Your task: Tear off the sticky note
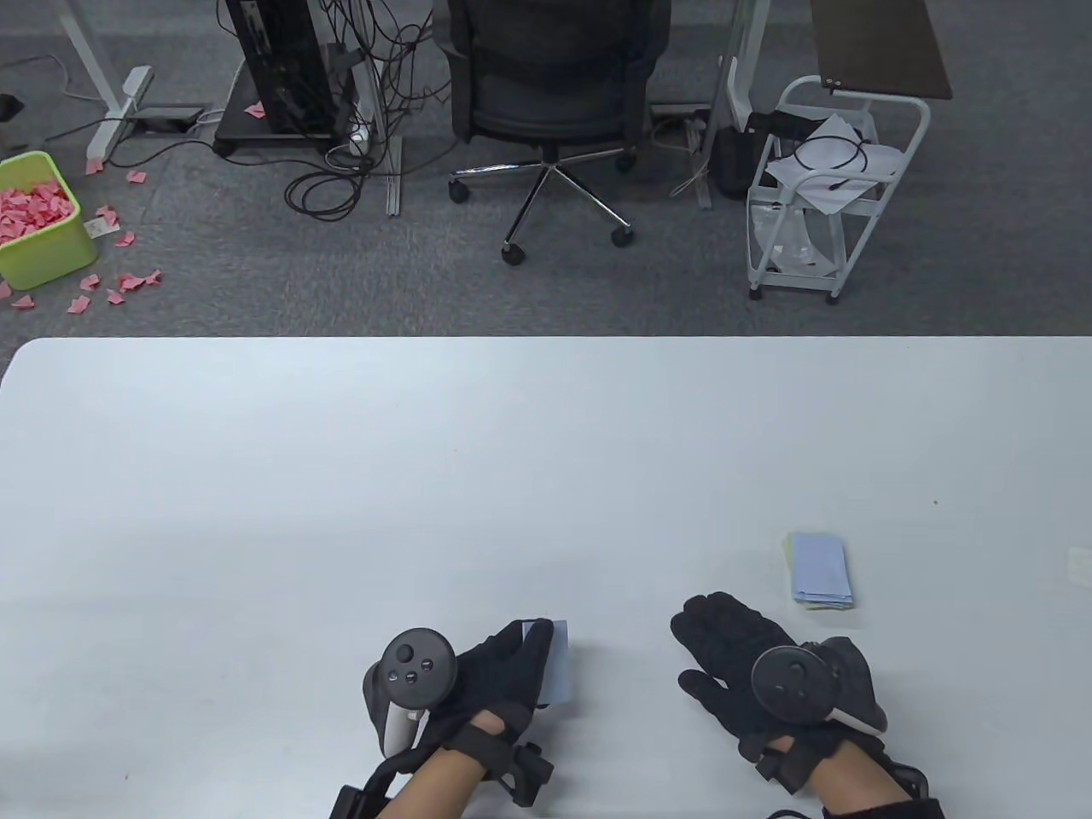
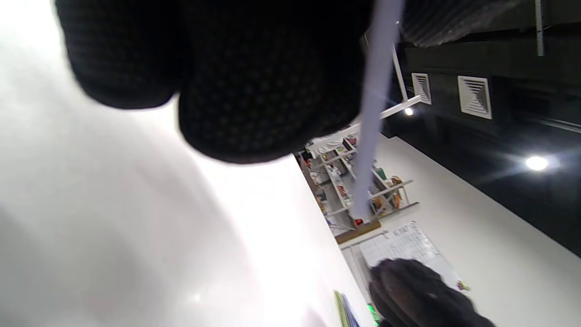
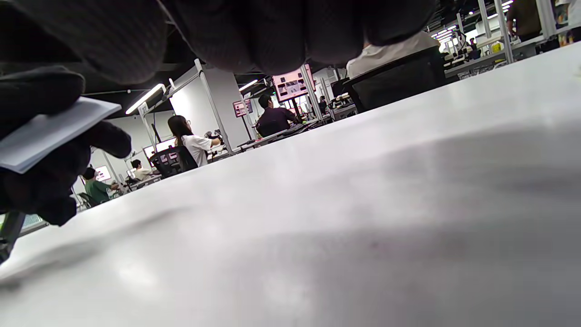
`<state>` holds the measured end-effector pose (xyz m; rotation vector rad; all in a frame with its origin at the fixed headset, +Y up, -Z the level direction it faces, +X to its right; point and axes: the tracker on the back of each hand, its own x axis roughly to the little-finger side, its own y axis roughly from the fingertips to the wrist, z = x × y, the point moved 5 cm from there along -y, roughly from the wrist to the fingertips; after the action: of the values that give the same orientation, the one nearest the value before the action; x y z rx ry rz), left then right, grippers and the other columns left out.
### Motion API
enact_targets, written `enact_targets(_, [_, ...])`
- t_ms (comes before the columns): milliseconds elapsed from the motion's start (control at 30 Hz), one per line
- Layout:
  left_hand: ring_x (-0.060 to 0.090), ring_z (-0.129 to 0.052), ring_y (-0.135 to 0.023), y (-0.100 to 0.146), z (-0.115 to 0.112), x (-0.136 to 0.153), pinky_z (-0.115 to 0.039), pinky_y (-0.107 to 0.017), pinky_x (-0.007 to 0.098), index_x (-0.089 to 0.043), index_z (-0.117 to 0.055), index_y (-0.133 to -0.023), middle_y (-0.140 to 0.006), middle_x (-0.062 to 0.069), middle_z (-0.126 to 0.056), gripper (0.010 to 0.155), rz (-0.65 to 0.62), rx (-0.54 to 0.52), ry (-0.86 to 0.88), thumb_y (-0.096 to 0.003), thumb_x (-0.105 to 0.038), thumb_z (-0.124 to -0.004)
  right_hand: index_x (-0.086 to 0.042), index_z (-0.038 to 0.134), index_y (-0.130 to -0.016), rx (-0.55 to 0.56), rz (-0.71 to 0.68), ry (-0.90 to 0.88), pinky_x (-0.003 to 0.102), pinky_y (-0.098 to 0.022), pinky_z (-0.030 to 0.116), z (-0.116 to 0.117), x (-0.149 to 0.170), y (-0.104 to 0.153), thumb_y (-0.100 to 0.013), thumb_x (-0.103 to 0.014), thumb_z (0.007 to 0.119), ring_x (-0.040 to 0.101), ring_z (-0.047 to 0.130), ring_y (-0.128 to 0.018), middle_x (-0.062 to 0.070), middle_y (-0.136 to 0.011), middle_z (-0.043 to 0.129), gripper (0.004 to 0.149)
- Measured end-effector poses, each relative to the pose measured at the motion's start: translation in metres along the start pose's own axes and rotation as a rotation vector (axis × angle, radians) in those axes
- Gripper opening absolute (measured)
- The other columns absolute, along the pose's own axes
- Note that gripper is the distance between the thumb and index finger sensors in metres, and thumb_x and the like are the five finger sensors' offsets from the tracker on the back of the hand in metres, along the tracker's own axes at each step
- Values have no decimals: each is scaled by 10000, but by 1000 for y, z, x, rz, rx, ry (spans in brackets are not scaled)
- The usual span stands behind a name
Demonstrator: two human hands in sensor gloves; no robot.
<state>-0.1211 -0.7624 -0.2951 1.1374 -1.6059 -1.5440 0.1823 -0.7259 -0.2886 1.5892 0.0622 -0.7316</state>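
Note:
My left hand [image 1: 531, 653] pinches a single pale blue sticky note [image 1: 556, 661] and holds it just above the white table [image 1: 341, 478] near the front edge. In the left wrist view the note [image 2: 376, 113] shows edge-on beside my fingers [image 2: 254, 91]. The right wrist view shows it [image 3: 50, 131] held in the left hand. The sticky note pad [image 1: 819, 570], blue on top with green beneath, lies flat on the table at the right. My right hand [image 1: 717, 636] rests open and empty on the table, just to the near left of the pad.
Past the table's far edge are an office chair [image 1: 546, 94], a white cart [image 1: 823, 188] and cables on the floor. A green bin [image 1: 38, 222] of pink paper scraps stands at the far left.

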Motion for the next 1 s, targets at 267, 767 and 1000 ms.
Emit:
enact_targets(267, [167, -1043, -290, -30, -20, 8, -895, -360, 458, 40, -843, -918, -550, 9, -999, 661, 164, 36, -97, -647, -538, -669, -266, 621, -957, -11, 23, -52, 503, -692, 591, -2, 10, 1, -447, -551, 756, 344, 623, -982, 10, -1047, 608, 599])
enact_targets(767, [226, -1028, -386, -33, -39, -6, -858, -405, 488, 68, -745, -1013, -684, 124, -968, 728, 148, 201, -329, -641, -544, -611, -260, 621, -958, -27, 25, -104, 505, -688, 597, -4, 13, 0, -453, -554, 745, 350, 632, -976, 19, -1047, 610, 597])
enact_targets(1000, [468, -905, -712, -1, -8, -50, -735, -538, 642, 28, -659, -1088, -974, 278, -771, 731, -228, 144, -552, -632, -543, -664, -261, 619, -959, -23, 0, -85, 505, -691, 593, -4, 6, 3, -449, -544, 759, 348, 627, -979, 16, -1049, 606, 599])
